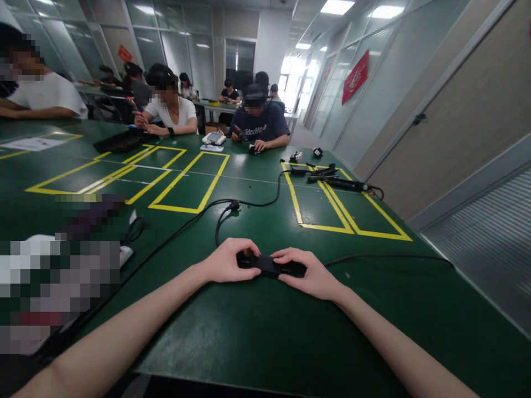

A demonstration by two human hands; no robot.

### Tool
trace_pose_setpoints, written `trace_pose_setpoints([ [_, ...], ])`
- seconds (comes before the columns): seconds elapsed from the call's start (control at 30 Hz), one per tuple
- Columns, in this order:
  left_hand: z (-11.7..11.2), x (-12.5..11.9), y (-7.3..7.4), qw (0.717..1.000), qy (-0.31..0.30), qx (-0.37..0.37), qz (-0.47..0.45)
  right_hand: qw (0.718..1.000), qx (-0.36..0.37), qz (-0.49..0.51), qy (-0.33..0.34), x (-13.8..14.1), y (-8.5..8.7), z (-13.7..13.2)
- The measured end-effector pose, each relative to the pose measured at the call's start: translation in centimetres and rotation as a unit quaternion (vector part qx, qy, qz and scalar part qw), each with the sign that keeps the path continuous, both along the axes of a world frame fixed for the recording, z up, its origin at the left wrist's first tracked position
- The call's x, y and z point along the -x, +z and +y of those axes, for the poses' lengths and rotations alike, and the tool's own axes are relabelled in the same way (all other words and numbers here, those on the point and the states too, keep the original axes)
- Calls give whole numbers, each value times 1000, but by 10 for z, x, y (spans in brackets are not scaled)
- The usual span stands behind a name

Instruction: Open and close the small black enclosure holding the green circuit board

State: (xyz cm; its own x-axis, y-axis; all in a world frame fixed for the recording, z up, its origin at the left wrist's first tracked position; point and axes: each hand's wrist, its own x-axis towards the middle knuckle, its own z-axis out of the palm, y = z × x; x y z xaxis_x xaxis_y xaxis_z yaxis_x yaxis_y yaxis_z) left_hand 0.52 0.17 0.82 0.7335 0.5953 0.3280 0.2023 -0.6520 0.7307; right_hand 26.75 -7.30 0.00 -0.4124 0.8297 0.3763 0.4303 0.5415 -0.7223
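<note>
**Black block held crosswise between two hands**

I have the black block (269, 267) in the middle of my view, near the close side of the green table (232, 331). Its long axis runs left to right, across my line of sight, with the right end dipping slightly toward me. Both ends sit inside the hands, so I cannot tell which is the front, nor whether its underside touches the table.

My left hand (228, 260) is curled in a pinch at the left end, thumb below and fingers above. My right hand (309, 271) mirrors it at the other end, fingers nearly closed round the block.

A thin black cable (390, 256) leads from behind the right hand to the table's right edge. Beyond the left hand I see a black plug (234, 205) lying near a longer cable (261, 205); the plug's own lead curves back toward that hand.

Farther out, yellow tape (327, 228) marks rectangles on the tabletop, and black equipment (344, 182) lies across the right-hand ones. At the far side a person in a dark shirt (259, 127) sits beside a white device (213, 137).
</note>
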Motion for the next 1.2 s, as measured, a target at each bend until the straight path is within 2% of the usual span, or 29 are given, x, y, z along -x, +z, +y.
trace_pose_setpoints([
  [0.27, -1, 1, -2, 998, -13, -56, 40, 999, -34, -5, 15, 0, -2, 1],
  [0.6, -2, 1, -3, 996, -10, -72, 45, 997, -64, -35, 23, 1, -1, 0],
  [0.73, -2, 0, -4, 994, -27, -95, 46, 995, -81, -57, 27, 3, 0, -1],
  [1.0, -3, -2, 1, 986, -18, -134, 93, 985, -110, -129, -1, 10, 0, 0],
  [1.2, -6, -8, 3, 977, -15, -165, 134, 982, -120, -146, -8, 11, 1, 0],
])
